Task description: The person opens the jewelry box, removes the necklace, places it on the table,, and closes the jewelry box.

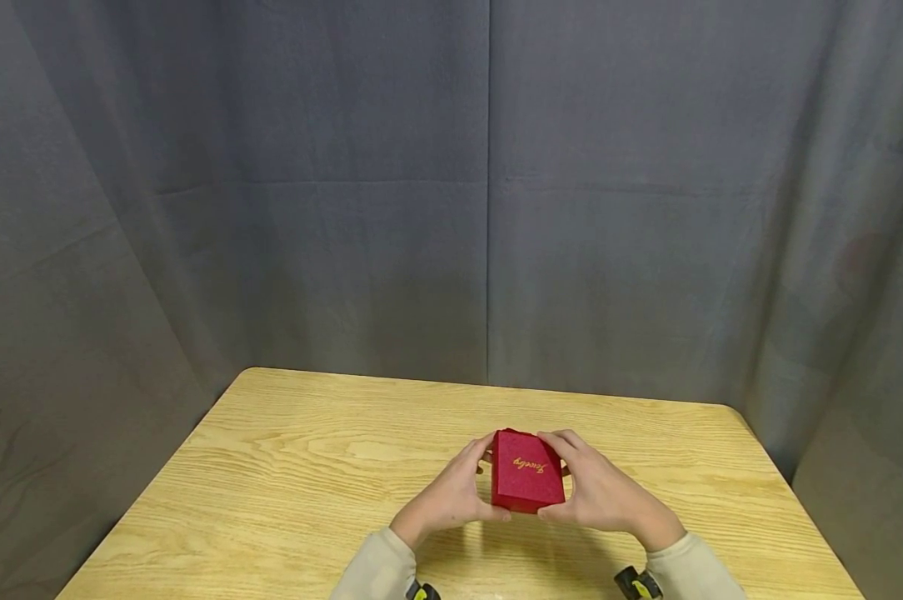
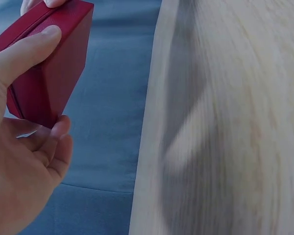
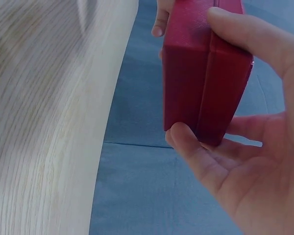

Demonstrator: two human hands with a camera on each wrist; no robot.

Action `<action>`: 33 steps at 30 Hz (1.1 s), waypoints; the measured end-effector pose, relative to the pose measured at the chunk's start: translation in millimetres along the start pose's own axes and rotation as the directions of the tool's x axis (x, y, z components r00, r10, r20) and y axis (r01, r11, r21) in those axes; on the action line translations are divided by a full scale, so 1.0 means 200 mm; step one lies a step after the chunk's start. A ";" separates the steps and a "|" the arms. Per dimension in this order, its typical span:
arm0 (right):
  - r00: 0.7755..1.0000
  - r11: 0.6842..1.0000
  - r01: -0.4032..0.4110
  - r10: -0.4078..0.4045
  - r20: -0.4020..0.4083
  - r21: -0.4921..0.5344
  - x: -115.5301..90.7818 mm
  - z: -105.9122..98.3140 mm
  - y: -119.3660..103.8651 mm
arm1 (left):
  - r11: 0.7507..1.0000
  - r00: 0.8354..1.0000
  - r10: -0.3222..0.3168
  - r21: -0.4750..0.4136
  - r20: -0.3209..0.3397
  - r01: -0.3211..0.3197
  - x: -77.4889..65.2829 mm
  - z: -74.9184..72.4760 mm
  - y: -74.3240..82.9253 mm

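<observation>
Both hands hold a small red jewelry box (image 1: 528, 468) above the table, its lid marked "Jewelry" in gold script that reads upside down in the head view. My left hand (image 1: 455, 493) grips the box's left side, thumb at the near face and fingers toward the far corner. On the opposite side my right hand (image 1: 597, 487) grips it the same way. The left wrist view shows the left thumb pressed on the box (image 2: 63, 58) near the seam. In the right wrist view a seam runs along the closed box (image 3: 206, 68), with the right thumb and fingertips on it.
A light wood-grain table (image 1: 309, 467) lies under the hands, which cast shadows on it. Grey curtains (image 1: 369, 250) hang behind the table and along both sides. Dark bands with yellow-green marks (image 1: 639, 585) sit at the sleeve cuffs.
</observation>
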State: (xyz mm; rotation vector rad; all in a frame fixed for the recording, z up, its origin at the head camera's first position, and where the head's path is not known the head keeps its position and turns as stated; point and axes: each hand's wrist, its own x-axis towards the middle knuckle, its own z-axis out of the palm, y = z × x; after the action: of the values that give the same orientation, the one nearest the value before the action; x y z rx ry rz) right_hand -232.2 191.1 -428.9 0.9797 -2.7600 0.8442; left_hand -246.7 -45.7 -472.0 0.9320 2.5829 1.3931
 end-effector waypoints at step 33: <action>1.000 1.000 0.004 -0.005 0.007 0.013 -0.01 0.00 0.01 | 0.997 0.999 -0.030 0.075 0.020 0.028 -0.02 -0.01 0.00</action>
State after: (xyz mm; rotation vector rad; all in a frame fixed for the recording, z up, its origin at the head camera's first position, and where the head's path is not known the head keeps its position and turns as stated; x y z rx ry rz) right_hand -232.0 193.0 -430.2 0.9921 -2.7603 0.8601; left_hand -244.5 -48.4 -471.1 0.9097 2.6385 1.2816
